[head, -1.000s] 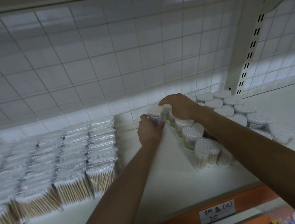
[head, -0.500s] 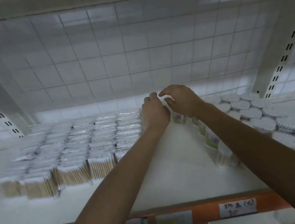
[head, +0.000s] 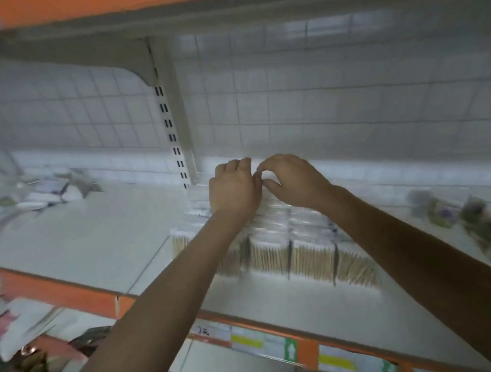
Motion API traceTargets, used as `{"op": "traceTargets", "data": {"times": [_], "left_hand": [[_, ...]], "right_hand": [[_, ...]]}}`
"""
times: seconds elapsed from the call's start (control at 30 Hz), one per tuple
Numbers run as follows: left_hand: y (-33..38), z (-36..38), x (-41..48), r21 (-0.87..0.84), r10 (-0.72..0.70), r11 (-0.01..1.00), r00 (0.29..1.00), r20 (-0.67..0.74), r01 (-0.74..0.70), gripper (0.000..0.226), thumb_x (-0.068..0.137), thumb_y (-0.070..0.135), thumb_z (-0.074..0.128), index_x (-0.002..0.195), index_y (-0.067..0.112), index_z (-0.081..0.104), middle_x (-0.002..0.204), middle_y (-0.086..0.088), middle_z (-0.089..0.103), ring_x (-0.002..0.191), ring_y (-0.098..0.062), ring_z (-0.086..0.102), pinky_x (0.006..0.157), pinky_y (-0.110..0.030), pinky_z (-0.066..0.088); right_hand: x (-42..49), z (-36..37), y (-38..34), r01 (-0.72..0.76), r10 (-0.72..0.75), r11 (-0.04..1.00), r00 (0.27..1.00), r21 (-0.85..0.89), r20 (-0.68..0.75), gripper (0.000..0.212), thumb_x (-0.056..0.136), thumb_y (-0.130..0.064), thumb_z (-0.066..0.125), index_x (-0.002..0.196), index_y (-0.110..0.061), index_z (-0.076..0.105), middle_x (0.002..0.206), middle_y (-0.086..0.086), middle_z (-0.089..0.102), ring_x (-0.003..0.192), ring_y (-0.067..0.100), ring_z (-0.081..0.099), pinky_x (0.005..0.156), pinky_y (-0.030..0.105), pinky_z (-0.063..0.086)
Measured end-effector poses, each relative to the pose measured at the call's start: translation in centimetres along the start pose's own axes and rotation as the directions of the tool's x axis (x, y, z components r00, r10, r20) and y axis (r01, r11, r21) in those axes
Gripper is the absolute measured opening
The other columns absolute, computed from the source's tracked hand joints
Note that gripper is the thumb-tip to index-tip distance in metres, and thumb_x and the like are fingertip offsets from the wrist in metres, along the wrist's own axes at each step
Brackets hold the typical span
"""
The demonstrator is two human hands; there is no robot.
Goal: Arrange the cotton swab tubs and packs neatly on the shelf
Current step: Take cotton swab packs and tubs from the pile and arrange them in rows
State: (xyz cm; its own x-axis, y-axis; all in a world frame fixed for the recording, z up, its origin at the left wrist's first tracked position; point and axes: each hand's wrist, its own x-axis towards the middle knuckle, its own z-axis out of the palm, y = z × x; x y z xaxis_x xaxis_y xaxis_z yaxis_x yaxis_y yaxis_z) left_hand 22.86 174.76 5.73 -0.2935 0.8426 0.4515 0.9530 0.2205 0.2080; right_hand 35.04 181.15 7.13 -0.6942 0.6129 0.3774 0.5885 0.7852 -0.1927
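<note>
1. Both bare arms reach from the near edge toward the far side of the white shelf, and the two hands meet close together above the far end of the cotton swab packs
2. The left hand shows its back to the camera, fingers curled down and forward; whether they grip anything cannot be told, since the palm side is hidden
3. The right hand is just beside it, thumb and forefinger bent toward each other in a narrow pinch near the left hand's knuckles; what sits between them, if anything, is too blurred to tell
4. The packs lie in tidy rows in the middle of the shelf, wooden sticks facing the near side, partly hidden under both forearms
5. The cotton swab tubs stand on the right, apart from the packs, smeared by motion blur
6. A slotted upright rises against the tiled wall just left of the hands
7. Blurred loose items lie on the far left of the shelf
8. Price labels line the orange front edge
</note>
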Motion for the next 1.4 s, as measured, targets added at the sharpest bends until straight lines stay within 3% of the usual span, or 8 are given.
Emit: {"op": "traceTargets", "data": {"times": [0.27,0.77,0.97,1.13,1.23,1.33,1.4], "left_hand": [[-18.8,-2.6,0.7,0.146,-0.182,0.975,0.98,0.077,0.17,0.048,0.1,0.045,0.029,0.136,0.015,0.042,0.133,-0.008,0.049,0.124,-0.03,0.041,0.09,-0.04,0.04],[-46.7,-3.9,2.1,0.24,-0.43,0.892,0.883,0.19,0.383,0.055,0.094,0.04,0.047,0.14,0.014,0.032,0.144,-0.009,0.036,0.133,-0.03,0.03,0.101,-0.043,0.035],[-52.6,-2.8,5.0,0.186,-0.434,0.894,0.889,0.143,0.407,0.056,0.093,0.031,0.05,0.141,0.015,0.027,0.148,-0.01,0.03,0.135,-0.031,0.029,0.104,-0.043,0.035],[-55.0,-1.3,7.2,0.156,-0.446,0.892,0.881,0.157,0.424,0.064,0.094,0.019,0.043,0.149,0.023,0.012,0.159,-0.012,0.001,0.144,-0.035,0.008,0.114,-0.048,0.019],[-55.7,-0.7,8.0,0.164,-0.442,0.895,0.874,0.203,0.414,0.063,0.097,0.024,0.039,0.15,0.032,0.005,0.158,-0.016,-0.009,0.145,-0.037,-0.001,0.115,-0.049,0.012],[-56.2,0.1,8.4,0.206,-0.429,0.899,0.87,0.245,0.385,0.059,0.096,0.03,0.039,0.148,0.037,0.011,0.157,-0.018,0.0,0.144,-0.036,0.001,0.115,-0.048,0.012],[-56.5,0.7,8.3,0.222,-0.401,0.908,0.889,0.22,0.355,0.056,0.094,0.027,0.043,0.145,0.035,0.024,0.153,-0.017,0.016,0.143,-0.034,0.01,0.115,-0.045,0.016]], "right_hand": [[10.8,8.5,-13.5,0.116,-0.126,0.99,0.985,0.085,0.119,0.038,0.092,-0.023,0.052,0.129,-0.015,0.052,0.133,0.005,0.051,0.122,0.024,0.046,0.101,0.034,0.037],[25.6,25.4,-29.6,0.068,-0.119,0.979,0.957,0.193,0.266,0.054,0.093,-0.029,0.054,0.141,-0.012,0.035,0.149,0.008,0.028,0.134,0.027,0.034,0.108,0.032,0.028],[30.1,29.9,-31.9,0.016,-0.058,0.982,0.974,0.187,0.221,0.06,0.091,-0.026,0.056,0.145,-0.02,0.03,0.154,0.01,0.016,0.138,0.03,0.027,0.11,0.036,0.028],[33.0,31.5,-33.4,-0.048,-0.01,0.972,0.969,0.231,0.245,0.061,0.092,-0.027,0.055,0.146,-0.026,0.026,0.149,0.017,0.021,0.13,0.034,0.038,0.106,0.035,0.032],[34.2,32.5,-33.5,-0.075,0.011,0.972,0.961,0.222,0.276,0.065,0.092,-0.028,0.055,0.147,-0.032,0.02,0.143,0.018,0.031,0.131,0.035,0.035,0.105,0.038,0.034],[34.5,32.7,-33.2,-0.101,0.024,0.972,0.94,0.212,0.341,0.067,0.092,-0.029,0.054,0.148,-0.035,0.016,0.147,0.017,0.028,0.133,0.035,0.032,0.108,0.041,0.032],[34.4,32.7,-33.0,-0.097,0.01,0.967,0.939,0.236,0.345,0.068,0.091,-0.026,0.056,0.148,-0.029,0.019,0.143,0.013,0.039,0.129,0.032,0.039,0.104,0.039,0.036]]}}
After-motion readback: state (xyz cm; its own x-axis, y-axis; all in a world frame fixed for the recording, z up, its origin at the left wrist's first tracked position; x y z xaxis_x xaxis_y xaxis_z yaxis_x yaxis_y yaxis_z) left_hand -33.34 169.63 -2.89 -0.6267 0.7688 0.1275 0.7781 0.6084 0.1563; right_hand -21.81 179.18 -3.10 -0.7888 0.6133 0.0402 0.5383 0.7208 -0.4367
